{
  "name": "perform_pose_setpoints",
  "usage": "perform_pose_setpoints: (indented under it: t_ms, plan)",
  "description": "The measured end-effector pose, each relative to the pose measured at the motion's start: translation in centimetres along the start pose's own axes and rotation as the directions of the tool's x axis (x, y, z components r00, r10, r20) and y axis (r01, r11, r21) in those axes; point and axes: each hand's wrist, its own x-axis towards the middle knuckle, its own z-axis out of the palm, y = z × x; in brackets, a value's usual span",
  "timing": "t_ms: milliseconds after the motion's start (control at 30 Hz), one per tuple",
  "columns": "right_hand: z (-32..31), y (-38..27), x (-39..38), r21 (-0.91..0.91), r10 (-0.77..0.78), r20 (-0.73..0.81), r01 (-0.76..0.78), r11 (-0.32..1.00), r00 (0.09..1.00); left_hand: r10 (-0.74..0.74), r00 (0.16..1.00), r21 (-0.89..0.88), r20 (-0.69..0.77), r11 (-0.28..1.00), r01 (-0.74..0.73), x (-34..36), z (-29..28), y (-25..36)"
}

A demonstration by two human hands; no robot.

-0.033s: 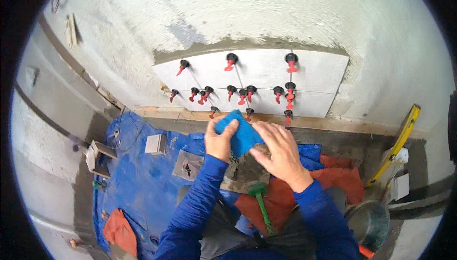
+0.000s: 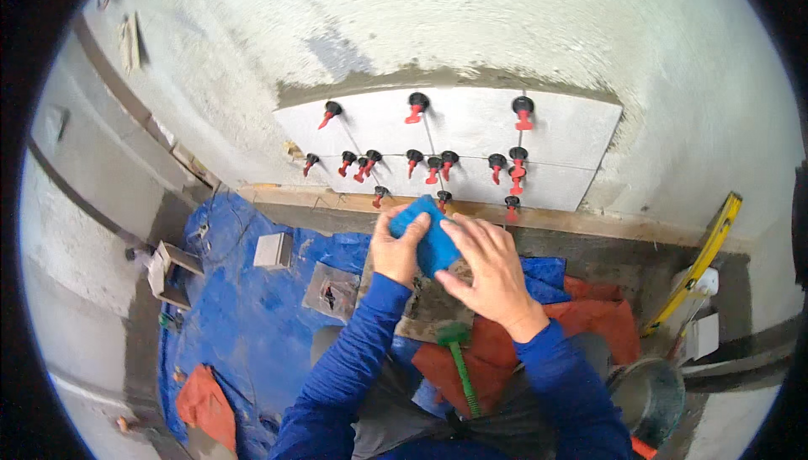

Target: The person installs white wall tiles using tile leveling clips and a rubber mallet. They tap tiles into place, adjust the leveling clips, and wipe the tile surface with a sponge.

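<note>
In my left hand is a flat blue pad; I cannot tell whether it is a sponge or a folded cloth. The left thumb presses on its face while the fingers are behind it. My right hand is at the pad's right edge, fingers stretched out and thumb apart, touching or nearly touching it. Ahead, large pale tiles cover the lower wall. Several black-and-red tile levelling clips stand along their joints, and the pad and hands are just in front of the lowest ones.
A green trowel-like tool lies between my legs, by a mortar-smeared board. Blue sheeting spreads left, with a small block and a clear bag. A yellow spirit level leans at right above a bucket.
The pad looks narrower and more turned on edge. Both hands have come slightly closer together around it. The whole view has shifted a little.
</note>
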Motion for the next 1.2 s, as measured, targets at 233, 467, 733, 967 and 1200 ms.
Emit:
perform_pose_setpoints:
  t_ms: [233,467,733,967,1200]
  plan:
    - [3.7,-2.6,0.6,-0.262,0.090,0.009,-0.084,0.962,0.996,0.023,1.000,0.018,-0.006,1.000,-0.022,-2.5,-0.5,-1.6]
    - [4.7,-4.2,2.1,-0.371,-0.017,0.041,0.031,0.928,0.999,0.195,0.980,0.177,0.026,0.964,-0.196,-3.1,-2.7,-0.7]
    - [-0.8,-1.1,11.3,-0.159,0.178,0.054,-0.167,0.973,0.983,0.069,0.998,-0.478,0.010,0.877,-0.056,2.6,-6.4,1.4]
    - [0.7,-0.1,15.7,-0.579,0.017,0.133,0.064,0.813,0.991,-0.211,0.969,-0.830,-0.131,0.558,0.010,0.5,-8.4,-6.2]
    - [2.9,0.6,17.7,-0.715,-0.202,0.319,0.375,0.590,0.926,-0.252,0.940,-0.824,-0.232,0.565,-0.051,2.4,-9.2,-11.1]
